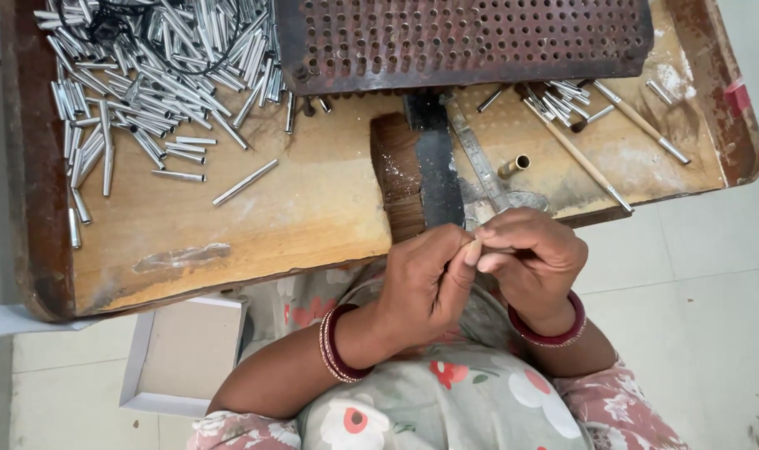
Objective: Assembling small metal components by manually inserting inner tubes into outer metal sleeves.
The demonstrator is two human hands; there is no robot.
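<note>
My left hand (pixel 425 283) and my right hand (pixel 529 254) meet at the wooden tray's (pixel 229 225) front edge, with thumbs and forefingers pinched together tip to tip. Whatever sits between the fingertips is hidden. Just beyond the hands lies a brown bundle of brush hair (pixel 396 179) under a dark flat bar (pixel 436 167). A metal ruler (pixel 479 162) lies to the right of the bar. Both wrists wear red bangles.
A heap of silver metal tubes (pixel 146 75) fills the tray's far left. A rusty perforated plate (pixel 463 37) stands at the back. Thin wooden-handled sticks (pixel 579 154), a few tubes and a brass tube (pixel 514 165) lie at right. A white box (pixel 184 358) sits on the floor.
</note>
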